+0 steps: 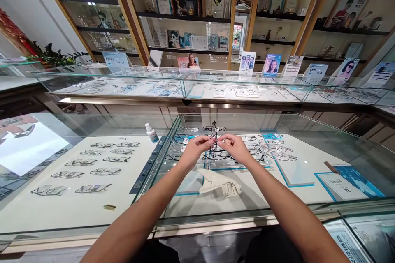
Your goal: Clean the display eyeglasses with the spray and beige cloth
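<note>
A pair of dark-framed glasses (214, 131) is held up between my two hands, turned on end above the glass counter. My left hand (200, 147) pinches it from the left with thumb and fingers. From the right, my right hand (233, 146) pinches the same frame, fingertips close to the left ones. A crumpled cream cloth (219, 183) lies on the glass just below the hands. A white spray bottle (151, 132) with a blue-green label stands to the left. More glasses (220, 155) show through the glass behind the hands.
Rows of glasses (92, 171) fill the case at left. A small brass-coloured piece (110, 207) is near its front. A white sheet (23, 146) lies at far left, printed cards (350, 183) at right. Another glass display counter (185, 84) runs across behind, with shelves beyond.
</note>
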Available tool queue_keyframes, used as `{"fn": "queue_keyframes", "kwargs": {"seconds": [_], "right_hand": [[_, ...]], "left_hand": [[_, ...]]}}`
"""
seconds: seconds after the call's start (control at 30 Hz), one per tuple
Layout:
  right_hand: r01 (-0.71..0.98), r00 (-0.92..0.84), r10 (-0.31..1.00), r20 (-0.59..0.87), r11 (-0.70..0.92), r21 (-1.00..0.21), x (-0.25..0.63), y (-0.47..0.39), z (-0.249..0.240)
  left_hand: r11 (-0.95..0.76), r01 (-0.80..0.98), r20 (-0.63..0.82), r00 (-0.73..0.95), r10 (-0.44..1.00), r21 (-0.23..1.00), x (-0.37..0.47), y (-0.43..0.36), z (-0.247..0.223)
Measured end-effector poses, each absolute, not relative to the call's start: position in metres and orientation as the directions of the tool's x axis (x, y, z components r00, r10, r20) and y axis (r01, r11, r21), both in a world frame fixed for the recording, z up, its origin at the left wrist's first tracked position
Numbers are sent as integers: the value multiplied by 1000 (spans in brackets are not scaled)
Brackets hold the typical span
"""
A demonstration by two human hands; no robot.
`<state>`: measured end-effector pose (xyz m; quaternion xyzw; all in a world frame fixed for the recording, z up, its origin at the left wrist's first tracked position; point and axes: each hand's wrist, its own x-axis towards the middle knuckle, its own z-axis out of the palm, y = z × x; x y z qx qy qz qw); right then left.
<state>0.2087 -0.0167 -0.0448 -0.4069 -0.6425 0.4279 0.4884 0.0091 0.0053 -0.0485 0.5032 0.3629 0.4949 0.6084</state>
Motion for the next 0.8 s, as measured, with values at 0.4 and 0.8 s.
{"fn": "queue_keyframes", "kwargs": {"seconds": [0.4, 0.8], "right_hand": [[196, -171, 939, 299, 330, -923, 206, -20, -49], [643, 198, 785, 587, 348, -682, 233, -24, -29]], "left_hand": [[-110, -222, 160, 219, 963, 969, 7, 2, -47], [-147, -112, 169, 215, 962, 983, -3, 16, -47]]}}
